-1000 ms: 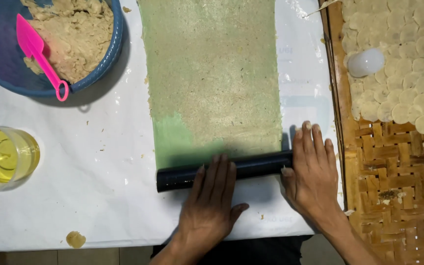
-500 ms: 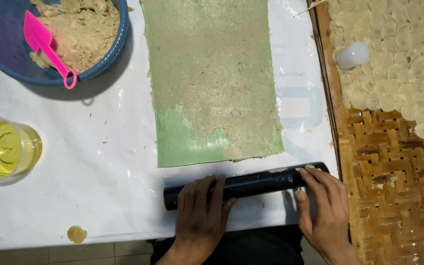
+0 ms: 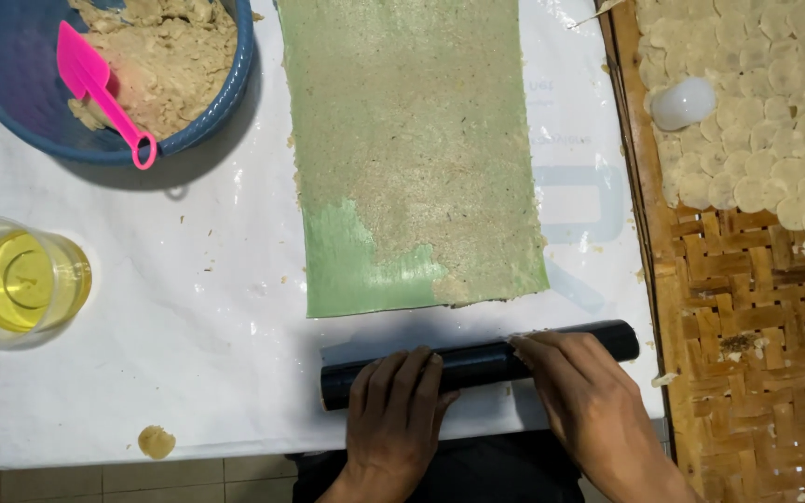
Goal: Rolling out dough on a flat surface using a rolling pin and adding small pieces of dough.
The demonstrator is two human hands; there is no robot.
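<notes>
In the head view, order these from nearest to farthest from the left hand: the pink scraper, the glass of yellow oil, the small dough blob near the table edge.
Measured from the left hand:
1. Small dough blob, to its left near the table edge.
2. Glass of yellow oil, farther left and a little up.
3. Pink scraper, far up-left, in the blue bowl.

One sign shows — a faint grey-blue printed marking (image 3: 578, 200) on the white table covering, right of the green sheet, made of pale lettering above a rounded rectangular outline. No packages or screens appear — nothing else printed.
</notes>
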